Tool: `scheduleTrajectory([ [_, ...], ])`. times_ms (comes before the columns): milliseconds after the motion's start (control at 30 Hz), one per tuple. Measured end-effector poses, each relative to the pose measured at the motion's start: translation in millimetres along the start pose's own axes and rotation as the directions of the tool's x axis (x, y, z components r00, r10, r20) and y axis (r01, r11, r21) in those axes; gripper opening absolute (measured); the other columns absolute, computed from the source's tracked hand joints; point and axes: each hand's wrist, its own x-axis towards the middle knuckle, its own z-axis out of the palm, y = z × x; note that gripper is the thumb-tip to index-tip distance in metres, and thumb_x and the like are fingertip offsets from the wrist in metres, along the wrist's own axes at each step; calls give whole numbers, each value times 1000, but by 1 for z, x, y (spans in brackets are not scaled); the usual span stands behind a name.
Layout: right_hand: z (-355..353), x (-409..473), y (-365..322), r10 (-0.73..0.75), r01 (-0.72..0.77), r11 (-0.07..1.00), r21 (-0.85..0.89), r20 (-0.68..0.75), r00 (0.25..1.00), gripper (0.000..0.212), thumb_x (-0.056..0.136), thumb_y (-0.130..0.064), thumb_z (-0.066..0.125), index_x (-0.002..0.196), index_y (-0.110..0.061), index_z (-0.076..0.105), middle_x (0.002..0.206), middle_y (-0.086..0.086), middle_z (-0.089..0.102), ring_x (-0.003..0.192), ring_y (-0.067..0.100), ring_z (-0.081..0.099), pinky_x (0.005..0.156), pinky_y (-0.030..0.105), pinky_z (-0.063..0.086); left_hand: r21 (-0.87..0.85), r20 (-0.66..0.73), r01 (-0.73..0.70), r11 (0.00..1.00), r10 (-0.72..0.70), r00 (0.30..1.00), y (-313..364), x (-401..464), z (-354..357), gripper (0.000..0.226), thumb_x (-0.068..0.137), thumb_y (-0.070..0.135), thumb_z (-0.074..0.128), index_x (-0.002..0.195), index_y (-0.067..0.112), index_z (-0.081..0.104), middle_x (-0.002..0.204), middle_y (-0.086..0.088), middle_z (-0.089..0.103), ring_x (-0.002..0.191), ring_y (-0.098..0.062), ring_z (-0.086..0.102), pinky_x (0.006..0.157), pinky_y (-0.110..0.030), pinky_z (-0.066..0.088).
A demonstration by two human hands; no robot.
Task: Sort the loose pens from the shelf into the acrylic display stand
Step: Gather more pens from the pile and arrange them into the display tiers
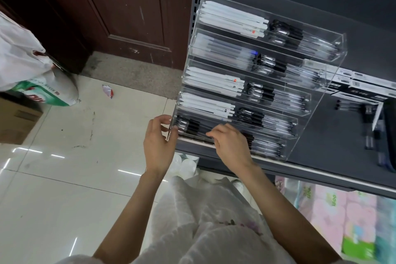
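The clear acrylic display stand [334,66] with several stepped tiers stands on the dark grey shelf [334,135]. Its tiers hold white pens [233,20] on the left and black-capped clear pens [285,32] on the right. My left hand [159,143] grips the stand's front left corner, thumb and fingers curled round the edge. My right hand [230,143] reaches into the lowest tier, fingers bent over the black pens [188,126] there; whether it pinches one is hidden. A few loose pens [347,106] lie on the shelf to the right.
Boxed pen packs [364,90] sit behind the stand on the right. A dark tray [389,135] lies at the right edge. Below the shelf are pastel tissue packs [342,218]. On the tiled floor to the left stand a cardboard box [19,118] and plastic bags [23,58].
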Motion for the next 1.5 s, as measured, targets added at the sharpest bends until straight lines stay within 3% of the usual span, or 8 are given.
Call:
scheduleTrajectory([
  [167, -18, -16, 3, 21, -14, 998, 66, -113, 993, 29, 77, 1, 69, 101, -14, 71, 90, -2, 70, 81, 18, 64, 76, 31, 53, -14, 134, -294, 956, 293, 947, 29, -9, 3, 19, 95, 29, 46, 102, 19, 61, 88, 22, 55, 81, -4, 54, 70, -21, 46],
  [333, -50, -53, 36, 149, -129, 986, 107, -198, 969, 21, 83, -13, 55, 95, -18, 72, 80, -4, 71, 66, 14, 65, 73, 29, 51, -100, 513, -568, 817, 532, 674, 75, -5, 29, 23, 95, 34, 45, 100, 20, 63, 84, 10, 66, 73, -5, 62, 67, -29, 52],
  [500, -76, -110, 102, 454, -433, 891, 139, -317, 833, 17, 83, -13, 60, 91, -20, 72, 64, 1, 68, 49, 19, 61, 51, 21, 47, -142, 683, -606, 783, 521, 512, 120, -19, 84, 24, 93, 37, 47, 107, 24, 62, 88, 14, 62, 81, -1, 58, 72, -22, 50],
  [733, -104, -183, 230, 685, -659, 722, 211, -347, 640, 16, 84, -11, 61, 96, -15, 71, 76, 13, 69, 63, 32, 64, 59, 34, 51, -61, 880, -441, 895, 257, 399, 173, -73, 204, 24, 91, 17, 58, 114, 23, 57, 93, 13, 61, 90, -7, 61, 86, -23, 46],
  [1000, -128, -220, 330, 622, -582, 782, 221, -239, 746, 39, 82, -4, 61, 121, -6, 60, 129, 14, 54, 115, 37, 52, 90, 42, 49, 62, 685, -332, 941, 202, 700, 208, -111, 342, 30, 91, 14, 59, 120, 16, 56, 120, 2, 59, 109, -12, 56, 92, -19, 39],
  [1133, -132, -214, 348, 548, -535, 831, 153, -59, 834, 55, 91, -14, 53, 142, -8, 36, 152, 15, 24, 137, 33, 28, 110, 38, 31, 198, 644, -459, 866, 238, 727, 225, -115, 380, 41, 90, 18, 59, 129, 14, 50, 127, -9, 53, 122, -24, 48, 100, -27, 35],
  [1233, -134, -198, 353, 555, -557, 829, 60, 41, 831, 69, 93, -20, 51, 150, -11, 13, 156, 18, 0, 143, 33, 8, 114, 39, 21, 315, 634, -558, 768, 267, 726, 242, -107, 398, 50, 90, 23, 59, 136, 13, 44, 133, -14, 48, 125, -31, 40, 105, -35, 32],
  [1500, -129, -170, 363, 609, -612, 787, 77, 57, 791, 74, 89, -21, 56, 148, -8, 12, 153, 27, 2, 142, 38, 3, 114, 44, 14, 558, 667, -595, 578, 115, 737, 265, -86, 455, 68, 91, 49, 48, 145, 12, 29, 146, -15, 34, 135, -33, 27, 110, -43, 26],
])
